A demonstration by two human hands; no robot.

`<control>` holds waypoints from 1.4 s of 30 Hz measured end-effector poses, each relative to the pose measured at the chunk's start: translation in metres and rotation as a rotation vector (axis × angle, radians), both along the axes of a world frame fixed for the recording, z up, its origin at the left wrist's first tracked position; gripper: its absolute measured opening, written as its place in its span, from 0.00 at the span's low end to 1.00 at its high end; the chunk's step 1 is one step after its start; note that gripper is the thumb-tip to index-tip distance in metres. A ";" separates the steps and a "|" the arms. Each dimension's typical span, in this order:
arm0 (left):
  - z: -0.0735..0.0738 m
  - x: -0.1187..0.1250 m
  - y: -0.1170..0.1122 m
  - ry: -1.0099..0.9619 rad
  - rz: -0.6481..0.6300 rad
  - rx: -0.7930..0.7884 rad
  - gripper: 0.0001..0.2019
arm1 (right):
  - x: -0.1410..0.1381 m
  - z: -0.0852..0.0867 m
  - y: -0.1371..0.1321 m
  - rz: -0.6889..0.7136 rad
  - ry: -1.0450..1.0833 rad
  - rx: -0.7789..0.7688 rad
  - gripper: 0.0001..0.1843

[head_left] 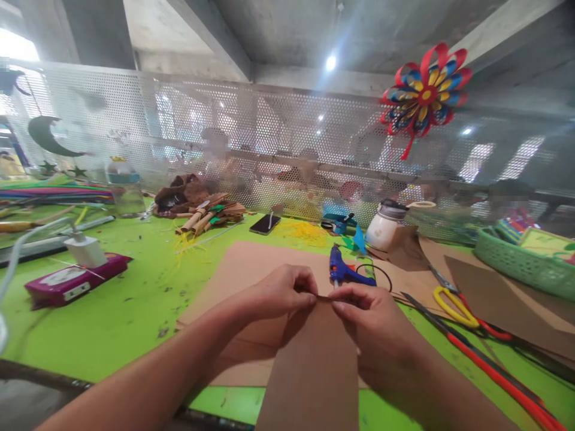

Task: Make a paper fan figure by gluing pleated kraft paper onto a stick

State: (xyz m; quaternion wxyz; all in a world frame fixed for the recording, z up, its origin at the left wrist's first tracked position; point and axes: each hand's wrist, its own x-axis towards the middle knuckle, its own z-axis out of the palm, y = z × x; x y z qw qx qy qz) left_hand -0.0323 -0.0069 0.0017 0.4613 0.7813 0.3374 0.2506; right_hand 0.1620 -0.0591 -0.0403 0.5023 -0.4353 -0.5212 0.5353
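Between my two hands is a strip of brown paper (314,371) that runs down toward me past the lower edge of view. My left hand (287,290) pinches the left part of its far end. On the right part of that end, my right hand (366,308) pinches too, and the edge between them looks slightly folded or curled. Beneath lie larger sheets of brown paper (251,263) on the green table. Just past my right hand, a blue glue gun (345,269) rests on its side, its tip pointing away.
Scissors with yellow and red handles (456,305) lie at right beside brown sheets and a green basket (516,260). A purple power strip (78,281) with a plugged charger is at left. A phone (265,224), a white jar (384,224) and rolled brown paper (202,215) stand farther back.
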 end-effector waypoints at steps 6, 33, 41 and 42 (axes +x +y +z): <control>0.003 -0.001 -0.002 0.021 -0.007 -0.015 0.06 | 0.000 0.007 -0.003 -0.026 -0.345 0.297 0.07; 0.006 -0.003 -0.010 -0.019 -0.259 -0.202 0.17 | 0.003 0.027 -0.012 0.042 -0.572 0.596 0.07; 0.010 -0.007 -0.007 0.009 -0.208 -0.172 0.16 | 0.011 0.033 -0.014 0.129 -0.278 0.209 0.13; 0.012 -0.007 -0.007 0.014 -0.205 -0.162 0.16 | 0.012 0.033 -0.013 0.127 -0.260 0.186 0.15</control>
